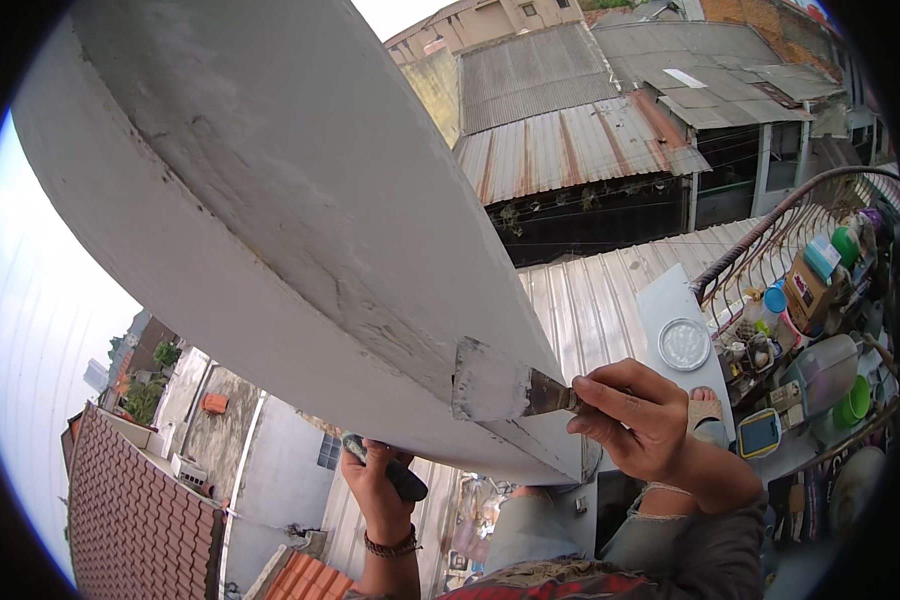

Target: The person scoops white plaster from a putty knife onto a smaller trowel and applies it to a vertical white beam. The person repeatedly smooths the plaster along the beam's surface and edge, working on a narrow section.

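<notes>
A pale grey plastered beam or column slants across the view, with a rough, cracked seam along it. My right hand pinches the handle of a putty knife. Its wide blade, smeared with whitish filler, lies against or just over the beam's surface near the seam's lower end. Lower left, my left hand, with a bracelet at the wrist, is closed round a dark, rounded, elongated object. That object sits close to the beam's underside; its exact kind does not show.
A round white lid or tub rests on a pale board by my foot. To the right, a curved metal railing borders clutter with a green bucket and a cardboard box. Tiled roofs lie far below.
</notes>
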`<state>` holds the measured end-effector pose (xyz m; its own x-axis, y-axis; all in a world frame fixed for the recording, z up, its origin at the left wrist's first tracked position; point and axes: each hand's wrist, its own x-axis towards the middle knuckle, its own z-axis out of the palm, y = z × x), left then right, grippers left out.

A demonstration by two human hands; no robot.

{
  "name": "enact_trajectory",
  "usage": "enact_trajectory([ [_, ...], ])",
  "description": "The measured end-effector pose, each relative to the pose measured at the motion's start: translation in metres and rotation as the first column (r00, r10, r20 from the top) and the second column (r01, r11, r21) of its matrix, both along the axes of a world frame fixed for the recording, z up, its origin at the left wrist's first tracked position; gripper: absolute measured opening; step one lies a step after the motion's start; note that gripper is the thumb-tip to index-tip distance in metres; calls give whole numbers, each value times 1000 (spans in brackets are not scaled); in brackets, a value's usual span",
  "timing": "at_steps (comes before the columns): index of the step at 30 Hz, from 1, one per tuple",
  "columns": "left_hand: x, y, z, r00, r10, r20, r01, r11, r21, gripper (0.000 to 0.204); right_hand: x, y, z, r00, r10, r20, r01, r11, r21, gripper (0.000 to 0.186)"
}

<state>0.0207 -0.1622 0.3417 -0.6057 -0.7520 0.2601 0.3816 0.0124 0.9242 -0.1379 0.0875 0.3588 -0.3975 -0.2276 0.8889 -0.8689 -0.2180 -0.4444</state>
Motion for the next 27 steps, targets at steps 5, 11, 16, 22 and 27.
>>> enact_trajectory([
  [5,0,0,-1,1000,15,-2,-15,1000,1,23,-36,-26,-12,992,118,-38,-119,993,-16,43],
  [11,-1,4,3,1000,14,-13,-14,1000,22,21,-60,-54,-19,979,171,-110,-171,985,3,42],
  [16,-5,8,8,999,50,5,-50,998,29,18,-64,-47,-22,985,118,-129,-117,993,16,43],
  [22,4,-5,-4,1000,8,-12,-8,1000,14,36,-64,-1,-16,996,-69,-62,72,996,61,39],
  [27,-3,6,5,999,42,-8,-42,998,46,17,-57,21,22,988,-57,-142,67,996,63,32],
])
